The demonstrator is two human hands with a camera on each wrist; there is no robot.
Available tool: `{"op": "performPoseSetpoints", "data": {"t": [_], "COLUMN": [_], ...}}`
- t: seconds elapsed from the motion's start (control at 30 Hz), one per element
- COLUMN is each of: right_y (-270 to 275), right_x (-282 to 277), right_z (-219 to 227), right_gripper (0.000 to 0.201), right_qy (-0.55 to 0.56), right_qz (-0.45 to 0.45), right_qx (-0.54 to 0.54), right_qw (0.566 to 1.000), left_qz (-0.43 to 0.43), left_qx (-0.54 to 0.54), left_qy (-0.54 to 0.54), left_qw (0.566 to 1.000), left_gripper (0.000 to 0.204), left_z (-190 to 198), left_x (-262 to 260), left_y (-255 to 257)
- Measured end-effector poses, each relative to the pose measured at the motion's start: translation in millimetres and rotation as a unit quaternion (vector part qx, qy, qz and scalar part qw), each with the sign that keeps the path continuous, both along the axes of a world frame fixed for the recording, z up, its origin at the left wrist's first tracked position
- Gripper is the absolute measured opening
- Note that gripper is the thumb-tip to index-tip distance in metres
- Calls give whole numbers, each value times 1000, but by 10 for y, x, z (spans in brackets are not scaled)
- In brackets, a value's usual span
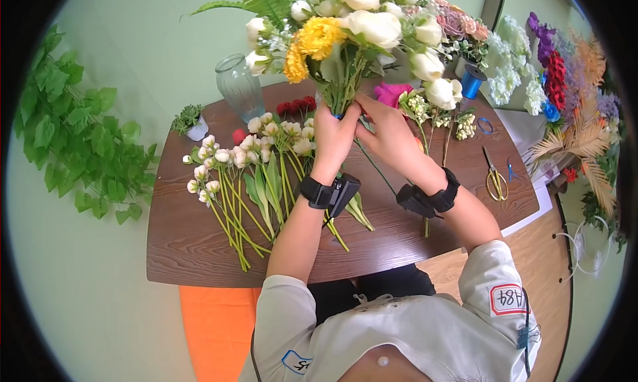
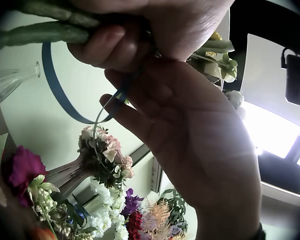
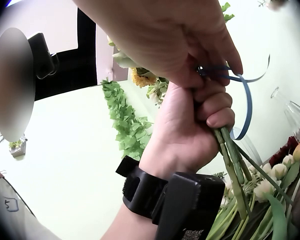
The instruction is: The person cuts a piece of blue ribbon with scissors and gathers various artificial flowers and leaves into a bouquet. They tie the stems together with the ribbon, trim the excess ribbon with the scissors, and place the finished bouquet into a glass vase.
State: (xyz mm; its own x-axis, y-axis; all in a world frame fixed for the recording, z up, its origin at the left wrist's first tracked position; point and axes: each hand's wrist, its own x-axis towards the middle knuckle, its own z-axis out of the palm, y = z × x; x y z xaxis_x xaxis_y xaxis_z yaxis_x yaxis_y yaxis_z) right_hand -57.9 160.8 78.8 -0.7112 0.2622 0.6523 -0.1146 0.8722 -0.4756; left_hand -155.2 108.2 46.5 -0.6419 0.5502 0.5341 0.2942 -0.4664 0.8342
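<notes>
My left hand grips the green stems of a bouquet of white and yellow flowers, held up over the far part of the table. Against it, my right hand pinches a thin blue ribbon where it wraps the stems just above the left fist. In the left wrist view, the ribbon hangs in a loose loop beside the stems. The flower heads are mostly hidden by my hands in both wrist views.
White-budded stems lie across the left of the table. A glass vase and a small potted plant stand behind them. Scissors and a blue ribbon spool are at the right. More flowers line the right side.
</notes>
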Motion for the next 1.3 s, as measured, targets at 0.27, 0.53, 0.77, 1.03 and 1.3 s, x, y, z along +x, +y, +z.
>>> {"op": "performPoseSetpoints", "data": {"t": [0.27,0.53,0.77,1.03,1.3], "right_y": [-81,-17,106,217,198], "right_x": [27,25,-6,-28,26], "right_z": [7,38,2,-80,-70], "right_gripper": [22,7,10,10,10], "right_qy": [14,4,56,73,104], "right_qz": [-43,-87,-83,-71,-84], "right_qx": [-20,18,19,-4,77], "right_qw": [999,996,995,995,988], "left_qz": [49,9,-31,-88,-68], "left_qx": [-40,-43,13,-11,-34], "left_qy": [7,-48,-32,-76,-38], "left_qw": [998,998,999,993,996], "left_gripper": [18,16,18,17,19], "left_z": [-73,-39,-16,96,77], "left_x": [-55,-24,40,105,65], "left_y": [37,-4,12,-57,-63]}}
